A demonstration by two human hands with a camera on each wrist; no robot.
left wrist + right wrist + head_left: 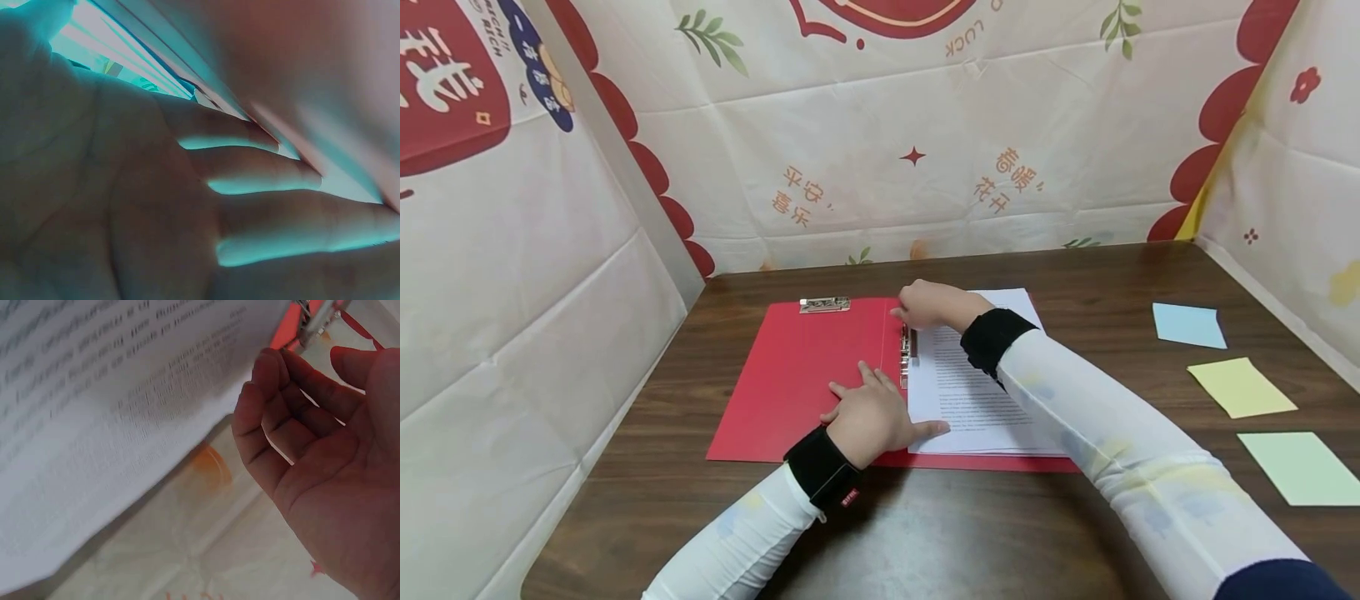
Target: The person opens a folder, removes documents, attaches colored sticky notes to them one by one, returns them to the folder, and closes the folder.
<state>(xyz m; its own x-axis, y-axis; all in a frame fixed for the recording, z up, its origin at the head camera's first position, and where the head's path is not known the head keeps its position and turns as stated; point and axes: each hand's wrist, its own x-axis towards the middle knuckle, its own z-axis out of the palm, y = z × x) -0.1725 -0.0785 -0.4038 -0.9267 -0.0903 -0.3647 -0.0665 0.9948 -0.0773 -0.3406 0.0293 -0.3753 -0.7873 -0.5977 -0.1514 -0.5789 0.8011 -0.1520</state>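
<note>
A red folder point(797, 375) lies open on the dark wooden table point(925, 533). A stack of printed sheets point(977, 400) rests on its right half, beside a metal clamp point(907, 360) along the spine. My left hand point(880, 410) presses flat on the folder with its fingers spread and its thumb on the lower edge of the sheets; the left wrist view shows its fingers point(250, 178) straight. My right hand point(927, 304) sits at the clamp's far end. In the right wrist view its curled fingers point(275, 381) and thumb close around the clamp's lever point(310, 319), next to the printed sheets point(125, 412).
A second metal clip point(824, 305) sits at the top edge of the folder's left half. Blue point(1187, 325), yellow point(1240, 387) and green point(1300, 467) paper notes lie at the table's right. Printed cloth walls point(887, 167) close in the back and both sides.
</note>
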